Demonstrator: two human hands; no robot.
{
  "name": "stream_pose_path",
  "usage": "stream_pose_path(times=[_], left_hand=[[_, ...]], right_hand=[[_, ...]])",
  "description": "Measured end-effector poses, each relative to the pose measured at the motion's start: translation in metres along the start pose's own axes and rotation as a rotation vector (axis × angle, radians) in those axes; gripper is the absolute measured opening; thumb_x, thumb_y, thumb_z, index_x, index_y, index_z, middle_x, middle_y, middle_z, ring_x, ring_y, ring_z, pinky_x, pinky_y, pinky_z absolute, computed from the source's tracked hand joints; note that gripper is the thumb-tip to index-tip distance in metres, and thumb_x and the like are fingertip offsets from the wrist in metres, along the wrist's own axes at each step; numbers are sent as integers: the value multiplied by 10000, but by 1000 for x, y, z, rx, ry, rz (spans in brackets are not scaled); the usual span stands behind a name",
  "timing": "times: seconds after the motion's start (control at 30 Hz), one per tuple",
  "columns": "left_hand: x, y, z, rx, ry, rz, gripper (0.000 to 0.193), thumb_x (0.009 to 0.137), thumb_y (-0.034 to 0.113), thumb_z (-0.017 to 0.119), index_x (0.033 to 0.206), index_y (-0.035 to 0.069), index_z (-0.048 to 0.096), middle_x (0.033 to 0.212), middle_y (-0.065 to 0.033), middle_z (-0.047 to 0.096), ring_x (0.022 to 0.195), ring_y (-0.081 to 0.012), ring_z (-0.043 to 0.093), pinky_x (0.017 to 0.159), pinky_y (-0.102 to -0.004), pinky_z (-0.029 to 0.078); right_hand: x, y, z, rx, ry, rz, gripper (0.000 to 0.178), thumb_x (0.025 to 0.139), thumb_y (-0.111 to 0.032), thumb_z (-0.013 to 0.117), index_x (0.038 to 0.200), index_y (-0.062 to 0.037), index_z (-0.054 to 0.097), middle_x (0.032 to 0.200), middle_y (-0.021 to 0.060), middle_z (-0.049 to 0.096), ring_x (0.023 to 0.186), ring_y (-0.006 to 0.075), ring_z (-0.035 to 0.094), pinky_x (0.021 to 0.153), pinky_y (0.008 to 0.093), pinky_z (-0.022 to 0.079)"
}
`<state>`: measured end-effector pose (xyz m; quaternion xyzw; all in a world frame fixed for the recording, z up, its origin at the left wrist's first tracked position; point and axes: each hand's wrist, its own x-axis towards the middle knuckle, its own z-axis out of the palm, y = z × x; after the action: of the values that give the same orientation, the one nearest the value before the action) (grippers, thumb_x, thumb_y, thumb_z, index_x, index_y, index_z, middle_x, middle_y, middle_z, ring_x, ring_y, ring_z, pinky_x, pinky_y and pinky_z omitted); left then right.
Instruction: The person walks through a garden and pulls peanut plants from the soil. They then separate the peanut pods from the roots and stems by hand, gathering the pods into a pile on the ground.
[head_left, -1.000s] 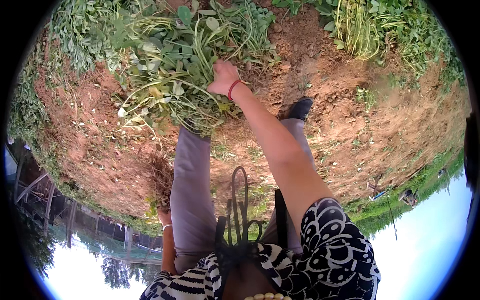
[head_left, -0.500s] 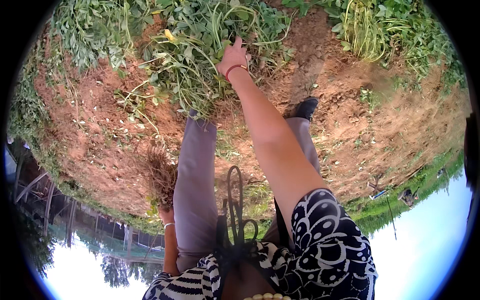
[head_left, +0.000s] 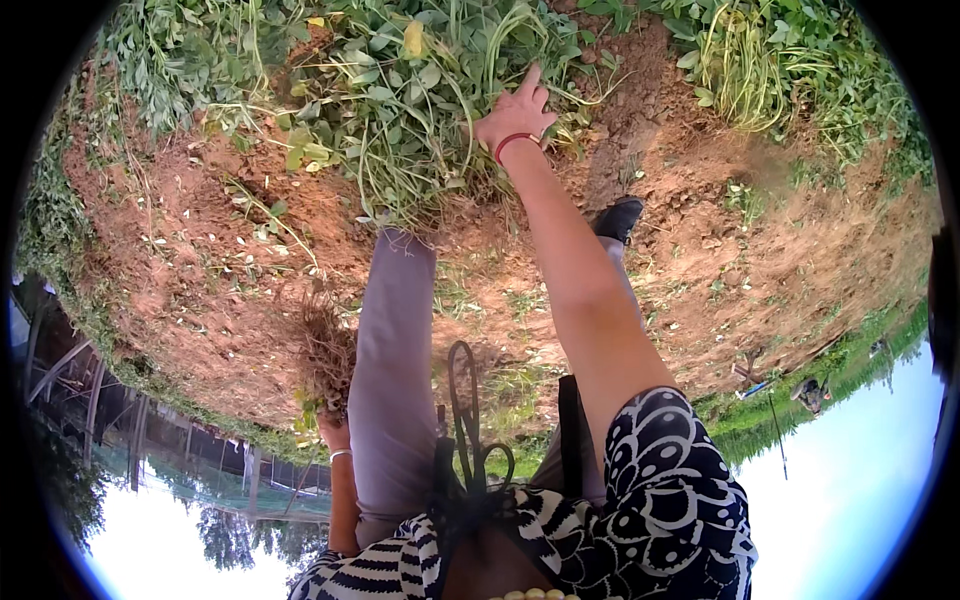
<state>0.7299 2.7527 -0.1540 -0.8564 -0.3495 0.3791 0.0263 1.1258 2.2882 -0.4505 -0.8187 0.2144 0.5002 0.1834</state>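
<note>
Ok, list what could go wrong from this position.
1. The right hand reaches far out over the pile of leafy green plants while bent low; balance on the loose red soil could slip.
2. The left hand holds a rooty clump low behind the leg; its grip may loosen and drop it.

The leafy plants (head_left: 400, 110) lie on the soil (head_left: 180, 250) at twelve o'clock, the right hand (head_left: 515, 118) on them; the left hand (head_left: 335, 432) with a rooty clump (head_left: 325, 350) sits at seven o'clock.
</note>
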Motion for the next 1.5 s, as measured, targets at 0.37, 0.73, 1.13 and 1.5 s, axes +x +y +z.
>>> stream_pose_path(times=[0.37, 0.73, 1.13, 1.5], left_hand=[[3, 10, -6, -24, -79, -107, 480, 635, 172, 671, 1037, -35, 510, 871, -222, 616, 826, -396, 593, 734, -448, 473], [-2, 6, 20, -69, -45, -36, 469, 650, 212, 657, 1039, -25, 543, 869, -213, 624, 823, -388, 597, 727, -445, 475], [-30, 58, -16, 85, 93, 41, 316, 664, 181, 579, 916, -3, 625, 834, -237, 611, 780, -405, 582, 705, -461, 465], [-47, 122, -124, 144, 162, 31, 219, 664, 128, 562, 853, 58, 647, 881, -204, 606, 867, -361, 582, 779, -416, 460]], right_hand=[[154, 58, 59, 129, -206, -124, 1285, 468, -805, 607, 1395, -18, 194, 1442, 238, 106, 1344, 357, 46, 1091, 426, 83], [46, 7, 31, -71, -120, -188, 947, 560, -578, 715, 1286, -43, 427, 1238, 183, 319, 1088, 337, 384, 915, 374, 393], [-102, 102, -12, 313, 388, -207, 801, 544, -336, 742, 1252, -75, 475, 1098, 192, 400, 1053, 325, 443, 890, 363, 430], [-249, 467, -150, 161, 684, 535, 913, 510, -465, 817, 1129, 112, 474, 1191, 249, 439, 1039, 329, 500, 919, 362, 403]])
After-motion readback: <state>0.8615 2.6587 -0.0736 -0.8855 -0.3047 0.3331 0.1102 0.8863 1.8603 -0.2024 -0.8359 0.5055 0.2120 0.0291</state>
